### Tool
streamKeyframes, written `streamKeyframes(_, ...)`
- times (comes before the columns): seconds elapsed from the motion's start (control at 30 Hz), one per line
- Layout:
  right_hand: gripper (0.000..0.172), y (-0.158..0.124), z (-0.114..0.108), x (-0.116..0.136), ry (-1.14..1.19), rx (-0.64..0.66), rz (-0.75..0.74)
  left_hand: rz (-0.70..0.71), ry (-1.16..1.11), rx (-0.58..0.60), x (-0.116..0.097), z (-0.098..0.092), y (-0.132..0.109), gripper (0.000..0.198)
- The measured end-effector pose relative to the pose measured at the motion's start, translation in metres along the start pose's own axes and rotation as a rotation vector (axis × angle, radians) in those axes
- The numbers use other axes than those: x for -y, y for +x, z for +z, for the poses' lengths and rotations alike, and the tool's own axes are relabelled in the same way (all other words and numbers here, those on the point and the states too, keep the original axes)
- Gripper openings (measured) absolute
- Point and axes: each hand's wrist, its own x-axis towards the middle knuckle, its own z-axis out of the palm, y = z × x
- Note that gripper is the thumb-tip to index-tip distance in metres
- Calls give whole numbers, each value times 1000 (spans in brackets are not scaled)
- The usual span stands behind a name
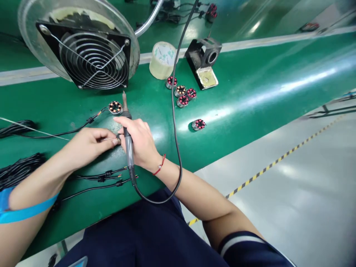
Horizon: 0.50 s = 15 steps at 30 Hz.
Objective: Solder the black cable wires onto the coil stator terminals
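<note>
My right hand (140, 139) grips a soldering iron (127, 131) like a pen, its tip pointing up toward a round wound coil part (115, 108) on the green bench (250, 85). A black cable (75, 129) runs from that part to the left. My left hand (89, 142) pinches a thin wire or solder strand (36, 130) between finger and thumb, right beside the iron's grip. The two hands touch at the fingertips.
A fan in a round guard (93, 57) stands behind the coil. A tape roll (162, 59), an iron stand with sponge (204, 61) and several more coil parts (182, 94), (198, 124) lie to the right. Black cable bundles (19, 168) sit left; loose leads (105, 176) lie near me.
</note>
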Motion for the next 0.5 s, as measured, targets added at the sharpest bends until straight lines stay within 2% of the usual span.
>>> streamKeyframes(0.07,42,3,2,0,57,-42,-9,39,75,-27,0,3,0,40)
streamKeyframes(0.13,43,5,2,-1,122,-104,2,64,127,-105,-1,3,1,39)
streamKeyframes(0.23,44,3,-6,-5,197,-234,31,79,242,-242,-3,-4,5,39)
streamKeyframes(0.3,44,0,-12,-9,218,-280,47,60,316,-289,-7,-8,9,41)
streamKeyframes(0.43,41,-7,-18,-13,242,-283,123,14,443,-215,-19,-5,18,64)
streamKeyframes(0.5,40,-9,-18,-12,247,-279,136,-4,507,-172,-26,0,20,69)
